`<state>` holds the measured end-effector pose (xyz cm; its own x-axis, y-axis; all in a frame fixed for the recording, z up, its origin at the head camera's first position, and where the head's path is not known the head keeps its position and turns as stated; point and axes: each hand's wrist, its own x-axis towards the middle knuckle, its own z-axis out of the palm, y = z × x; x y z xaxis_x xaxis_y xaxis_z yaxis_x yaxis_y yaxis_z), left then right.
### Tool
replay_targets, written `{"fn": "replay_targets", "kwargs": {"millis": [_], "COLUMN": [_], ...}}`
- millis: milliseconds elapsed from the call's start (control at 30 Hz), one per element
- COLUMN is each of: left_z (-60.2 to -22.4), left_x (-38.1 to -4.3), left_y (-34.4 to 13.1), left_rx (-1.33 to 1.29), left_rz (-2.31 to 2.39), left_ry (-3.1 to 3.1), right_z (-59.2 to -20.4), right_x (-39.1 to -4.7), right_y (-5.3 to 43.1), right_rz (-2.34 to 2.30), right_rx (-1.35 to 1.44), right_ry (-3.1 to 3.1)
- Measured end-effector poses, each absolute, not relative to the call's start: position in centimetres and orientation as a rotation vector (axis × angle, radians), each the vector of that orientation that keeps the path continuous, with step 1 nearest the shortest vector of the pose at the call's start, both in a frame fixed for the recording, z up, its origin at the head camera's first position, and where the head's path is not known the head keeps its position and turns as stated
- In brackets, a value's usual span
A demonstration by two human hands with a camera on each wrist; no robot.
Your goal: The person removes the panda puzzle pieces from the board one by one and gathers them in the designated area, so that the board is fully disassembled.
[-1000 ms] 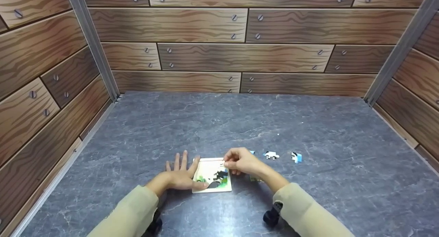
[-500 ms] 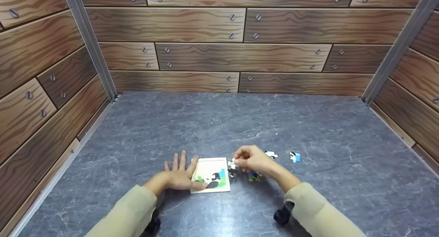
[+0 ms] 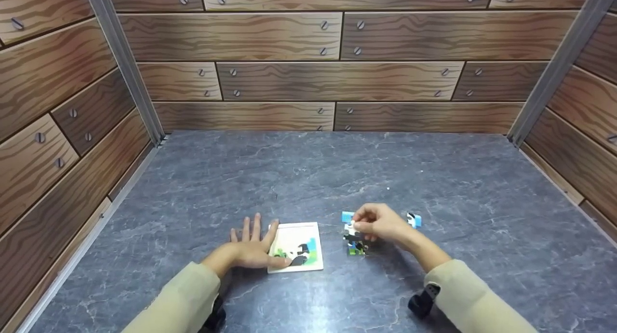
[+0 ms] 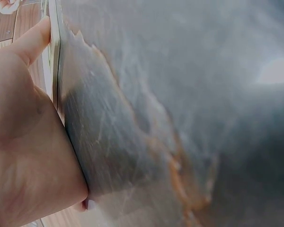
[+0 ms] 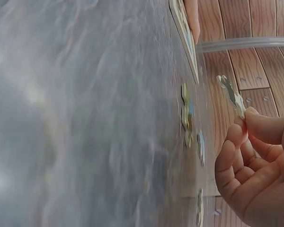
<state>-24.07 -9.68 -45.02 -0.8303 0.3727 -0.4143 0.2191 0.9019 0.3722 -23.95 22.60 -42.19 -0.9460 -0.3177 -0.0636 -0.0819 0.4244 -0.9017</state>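
In the head view my left hand (image 3: pixel 253 251) lies with its fingers spread beside a small jigsaw board (image 3: pixel 295 231). Its thumb rests on the board's lower left, over a partly filled panda picture; the upper part of the board is bare. The left wrist view shows the thumb side of this hand (image 4: pixel 28 113) against the board's edge (image 4: pixel 55 61). To the right of the board, my right hand (image 3: pixel 383 223) pinches a black-and-white jigsaw piece (image 3: pixel 352 231) between thumb and index finger. The right wrist view has this piece (image 5: pixel 231 93) raised above the table, its other fingers curled.
Loose pieces lie around the right hand: a blue one (image 3: pixel 346 216) behind, a green-and-blue one (image 3: pixel 355 250) in front, and a blue, black and white one (image 3: pixel 414 220) to the right. Wood-patterned walls (image 3: pixel 279 80) enclose the grey marbled table (image 3: pixel 231 174).
My right hand has carried the black-and-white jigsaw piece rightward, from over the board to above the loose pieces. It now covers a white piece seen earlier. My left hand has stayed on the board.
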Motion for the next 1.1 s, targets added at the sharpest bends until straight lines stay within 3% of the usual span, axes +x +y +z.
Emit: {"fn": "replay_targets", "kwargs": {"millis": [567, 1100], "left_z": [-45.5, -44.9], "left_x": [-24.2, -24.0], "left_y": [-9.7, -9.6], "left_rx": [0.439, 0.436], "left_rz": [0.430, 0.435], "left_ry": [2.590, 2.582], "right_z": [-42.4, -43.2], "right_x": [-22.7, -22.6], "right_y": [28.0, 29.4], "right_rz": [-1.525, -1.354], "right_rx": [-0.272, -0.290], "right_ry": [2.518, 2.588]}}
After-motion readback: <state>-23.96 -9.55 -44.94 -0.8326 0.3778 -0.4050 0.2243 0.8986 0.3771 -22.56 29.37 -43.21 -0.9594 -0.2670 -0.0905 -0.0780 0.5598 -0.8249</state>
